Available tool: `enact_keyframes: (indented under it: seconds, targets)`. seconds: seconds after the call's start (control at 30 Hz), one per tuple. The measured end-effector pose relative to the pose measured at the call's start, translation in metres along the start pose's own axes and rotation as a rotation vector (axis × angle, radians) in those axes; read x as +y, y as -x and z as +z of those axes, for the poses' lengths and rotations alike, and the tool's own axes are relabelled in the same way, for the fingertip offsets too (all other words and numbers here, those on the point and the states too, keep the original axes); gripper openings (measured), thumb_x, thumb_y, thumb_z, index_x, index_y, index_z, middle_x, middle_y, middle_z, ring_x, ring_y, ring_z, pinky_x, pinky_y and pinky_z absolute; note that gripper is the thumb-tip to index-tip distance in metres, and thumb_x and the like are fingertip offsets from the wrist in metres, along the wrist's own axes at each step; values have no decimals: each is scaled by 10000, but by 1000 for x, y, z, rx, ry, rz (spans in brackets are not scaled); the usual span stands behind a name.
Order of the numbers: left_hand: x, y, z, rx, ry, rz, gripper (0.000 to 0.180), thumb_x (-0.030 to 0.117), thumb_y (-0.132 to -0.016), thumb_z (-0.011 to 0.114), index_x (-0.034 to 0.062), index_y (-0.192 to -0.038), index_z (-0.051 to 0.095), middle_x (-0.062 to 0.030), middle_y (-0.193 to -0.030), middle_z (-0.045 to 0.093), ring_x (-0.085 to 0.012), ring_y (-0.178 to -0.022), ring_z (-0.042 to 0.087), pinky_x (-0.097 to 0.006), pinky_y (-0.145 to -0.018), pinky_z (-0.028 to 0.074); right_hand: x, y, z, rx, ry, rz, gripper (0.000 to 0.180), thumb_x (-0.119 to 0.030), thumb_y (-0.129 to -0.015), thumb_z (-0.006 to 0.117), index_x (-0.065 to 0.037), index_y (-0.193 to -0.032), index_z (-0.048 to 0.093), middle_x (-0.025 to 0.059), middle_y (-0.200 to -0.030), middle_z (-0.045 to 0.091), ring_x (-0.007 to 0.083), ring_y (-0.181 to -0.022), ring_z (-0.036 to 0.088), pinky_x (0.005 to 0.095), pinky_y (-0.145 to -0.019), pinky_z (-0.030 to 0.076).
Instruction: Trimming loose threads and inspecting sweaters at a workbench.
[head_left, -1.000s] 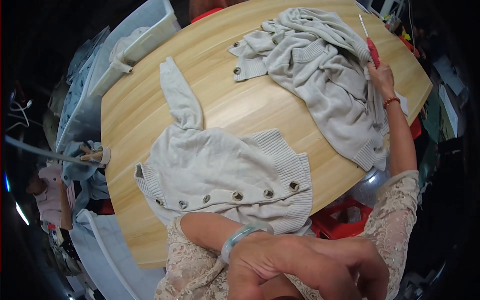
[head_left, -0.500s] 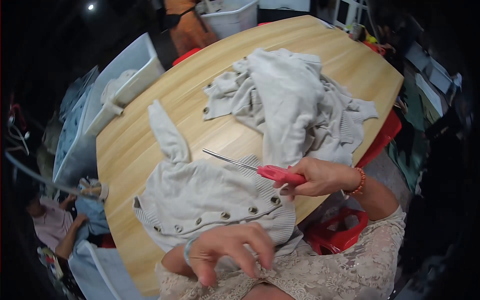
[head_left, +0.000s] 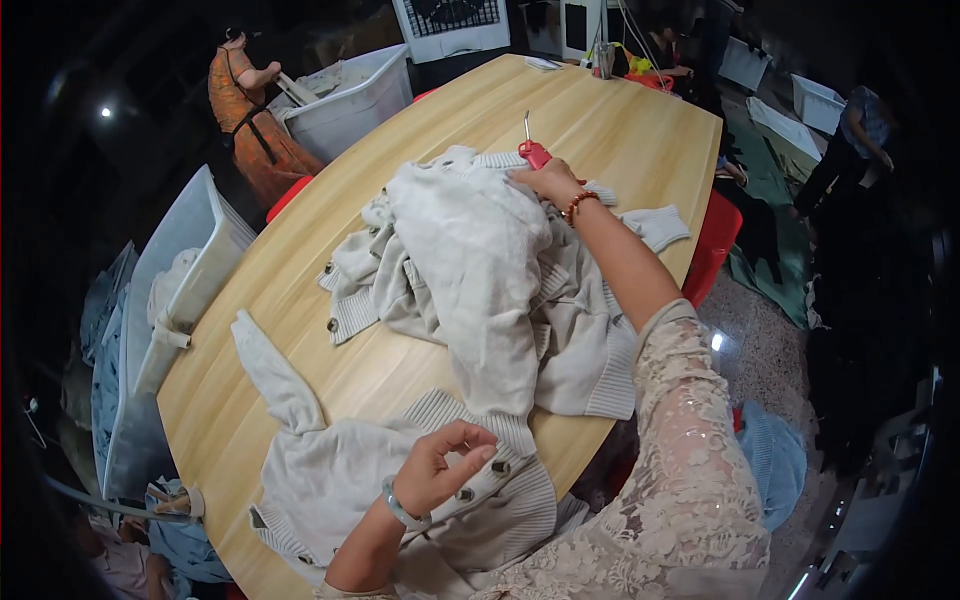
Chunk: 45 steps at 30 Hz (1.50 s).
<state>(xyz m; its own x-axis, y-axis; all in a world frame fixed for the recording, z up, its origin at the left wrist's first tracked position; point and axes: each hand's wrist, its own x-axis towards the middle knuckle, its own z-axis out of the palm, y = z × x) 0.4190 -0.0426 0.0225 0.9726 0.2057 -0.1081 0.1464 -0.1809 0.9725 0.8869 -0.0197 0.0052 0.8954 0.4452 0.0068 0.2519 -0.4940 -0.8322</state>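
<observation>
Since the earlier frame, my right hand (head_left: 548, 180) has carried the red-handled scissors (head_left: 532, 150) from the near cardigan out to the far side of the heaped one; my left hand (head_left: 440, 468) has come down onto the button band.

Right hand: clenched around the scissors' red handle, thin metal blades pointing away from me, resting at the far edge of the crumpled cream knit cardigan (head_left: 480, 270). That garment lies bunched at mid-tabletop, ribbed hems and dark round buttons showing.

Left hand: fingers curled loosely, thumb and forefinger nearly meeting, grasping nothing that I can make out; it sits over the flat cream cardigan (head_left: 340, 480) at the near edge, just beside its row of buttons (head_left: 500, 467). One sleeve of this garment stretches away to the left.

Both lie on the oval wooden tabletop (head_left: 600, 110), pale with a straight grain.

Left of the tabletop stands a translucent plastic bin (head_left: 190, 250) holding pale fabric. A second white bin (head_left: 350, 95) beyond the far left edge also holds light cloth, with a person in orange (head_left: 245, 100) beside it.
</observation>
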Motion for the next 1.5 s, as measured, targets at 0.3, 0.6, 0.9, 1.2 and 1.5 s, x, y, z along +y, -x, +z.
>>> enact_keyframes:
  seconds: [0.3,0.6,0.9,1.2,1.5]
  targets:
    - [-4,24,-8,170,286,-70,241,145,-958,618,-13,-1141,617,-62,-1028,667,-118,-924,612,-263,-839,483,-96,76,-7,-17,-144,-524,396,-384,-793,665,8,-843,674,196,-779,692,303,-770,691,386,-688,523]
    - [-33,67,-28,423,905,372,430,407,-999,492,95,-1296,507,-106,-1235,575,-251,-1134,576,-371,-1021,458,-148,393,-14,-1145,-490,-865,195,-145,-825,666,6,-836,543,141,-643,568,222,-587,576,358,-571,450]
    - [-63,114,5,466,868,-212,520,259,-941,637,3,-1359,462,-88,-1255,583,-183,-1099,571,-352,-952,472,-71,307,-11,-532,71,-766,164,-175,-856,652,-19,-906,649,172,-690,624,255,-610,623,379,-591,476]
    - [-16,109,-38,838,678,53,303,190,-967,591,-3,-1200,590,-109,-1107,674,-192,-963,673,-344,-830,559,3,246,-4,-668,302,-601,378,-161,-740,628,56,-1037,540,272,-920,641,436,-937,626,453,-822,479]
    - [2,237,-147,980,875,448,351,176,-1030,444,-13,-1316,520,-156,-1301,596,-288,-1191,586,-464,-1028,477,3,273,-8,-615,362,-736,436,-129,-710,677,14,-1102,549,272,-903,633,466,-884,593,466,-772,477]
